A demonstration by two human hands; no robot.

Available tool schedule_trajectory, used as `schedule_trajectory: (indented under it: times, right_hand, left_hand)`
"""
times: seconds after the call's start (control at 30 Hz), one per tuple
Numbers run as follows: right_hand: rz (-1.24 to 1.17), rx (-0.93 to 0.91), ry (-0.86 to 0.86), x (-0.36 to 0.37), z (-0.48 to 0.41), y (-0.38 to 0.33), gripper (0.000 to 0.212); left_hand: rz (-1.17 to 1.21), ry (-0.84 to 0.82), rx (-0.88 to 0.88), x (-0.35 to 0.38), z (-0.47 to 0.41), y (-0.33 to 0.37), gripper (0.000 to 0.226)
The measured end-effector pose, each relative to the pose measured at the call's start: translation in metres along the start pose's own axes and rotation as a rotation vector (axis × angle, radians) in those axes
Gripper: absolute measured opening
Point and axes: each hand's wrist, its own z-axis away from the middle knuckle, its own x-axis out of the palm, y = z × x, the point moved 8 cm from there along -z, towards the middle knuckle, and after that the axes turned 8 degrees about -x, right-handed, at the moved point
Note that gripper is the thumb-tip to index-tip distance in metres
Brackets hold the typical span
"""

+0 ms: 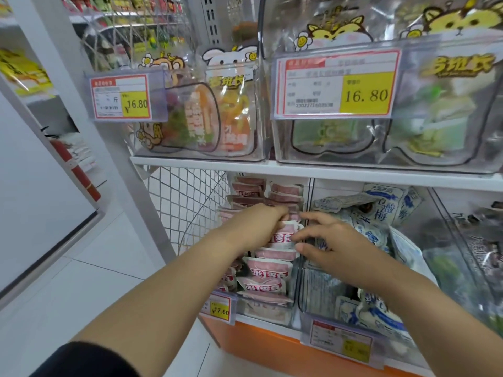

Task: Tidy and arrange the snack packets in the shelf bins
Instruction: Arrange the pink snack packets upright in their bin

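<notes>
1. Hands. The left hand point(258, 224) reaches into the bin point(295, 303) from the left. Its fingers curl down over the top edge of one packet point(283, 236). The right hand point(337, 243) comes in from the right. Its bent fingers and thumb pinch the right edge of the same packet. We cannot see the left fingertips.

2. Location. The packet sits mid-row among the pink packets point(268, 268), in the leftmost bin of the lower shelf point(261, 321). The blue packets point(381, 216) fill the next bin to the right.

3. Orientation. The packet's long axis runs left to right across the bin. Its printed face points toward us and leans back. The row overlaps from front to back like shingles.

4. Procedure, in our judgement. We hold both ends level so that the packet does not twist. We seat its lower edge behind the packet in front and match the lean of the row. We keep the print facing forward. We keep the right hand clear of the divider wall, so that no blue packets are dragged across. The front packets lean near the price tag point(220, 310) and may slide; we press lightly.
</notes>
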Motion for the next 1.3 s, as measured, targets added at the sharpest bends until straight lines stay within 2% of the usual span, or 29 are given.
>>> schedule_trajectory:
  times: [0.3,0.4,0.5,0.63,0.73,0.87,0.93,1.03,1.1,1.17,1.23,1.3]
  right_hand:
    - [-0.014,-0.012,0.019,0.000,-0.002,0.001,0.021]
    - [-0.006,-0.020,0.016,0.000,-0.001,0.000,0.021]
    - [-0.004,-0.019,0.009,0.000,0.000,0.000,0.020]
    - [-0.021,-0.025,0.011,0.000,0.001,0.000,0.019]
    - [-0.036,-0.041,0.015,0.000,-0.001,0.000,0.017]
    - [0.000,-0.057,0.068,-0.005,-0.003,0.001,0.014]
    - [-0.004,-0.062,0.110,-0.009,-0.004,0.001,0.016]
    - [0.030,-0.064,0.127,-0.010,-0.004,0.001,0.023]
    - [0.042,-0.046,0.112,-0.008,-0.004,0.003,0.026]
    - [0.028,-0.049,0.106,-0.008,-0.003,0.004,0.024]
    - [-0.003,-0.067,0.101,-0.009,-0.002,0.000,0.014]
    - [-0.029,-0.078,0.096,-0.009,-0.001,-0.003,0.020]
  left_hand:
    - [0.213,-0.156,-0.058,0.027,-0.006,-0.017,0.024]
    - [0.383,-0.147,-0.069,0.018,-0.001,-0.019,0.033]
    - [0.456,-0.132,-0.095,0.010,0.000,-0.022,0.028]
    - [0.265,-0.137,-0.088,0.019,-0.002,-0.011,0.027]
    - [0.233,-0.116,-0.090,0.037,0.003,0.000,0.030]
    - [0.118,0.118,-0.048,0.039,0.013,0.006,0.027]
    - [0.190,0.195,-0.008,0.032,0.015,0.008,0.031]
    - [0.258,0.287,-0.114,0.015,0.015,-0.003,0.038]
    - [0.159,0.355,-0.207,0.006,0.016,-0.013,0.046]
    - [-0.029,0.299,-0.239,0.011,0.012,-0.015,0.053]
    - [-0.160,0.140,-0.249,0.027,0.007,-0.011,0.057]
    - [-0.195,0.035,-0.234,0.035,0.004,-0.006,0.056]
